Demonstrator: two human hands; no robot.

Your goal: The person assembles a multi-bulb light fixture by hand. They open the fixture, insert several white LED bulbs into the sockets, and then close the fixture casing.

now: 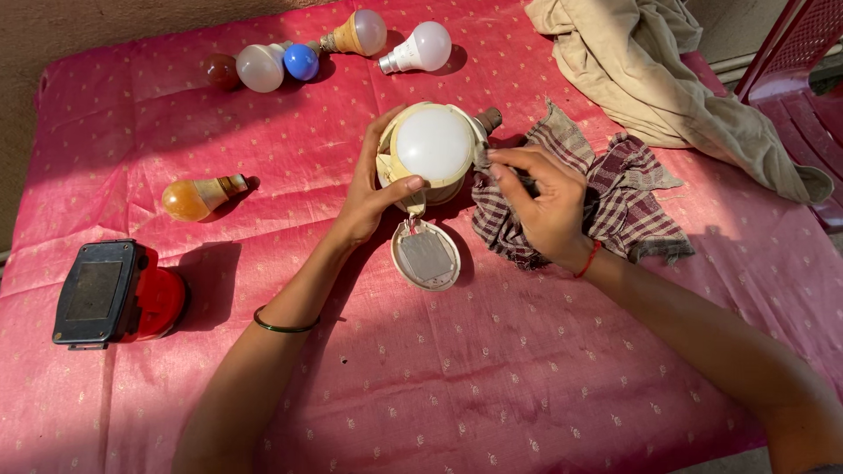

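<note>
My left hand grips a cream round lamp with a white dome by its left rim, thumb on the lower edge. An oval cream flap with a grey panel hangs open below it on the red cloth. My right hand pinches a piece of the checked maroon rag against the lamp's right side. The rest of the rag lies under and behind that hand.
A red table cloth covers the surface. Several bulbs lie at the back: white, amber, blue, pale. An orange bulb and a black-and-red lamp sit left. Beige fabric and a red chair lie right.
</note>
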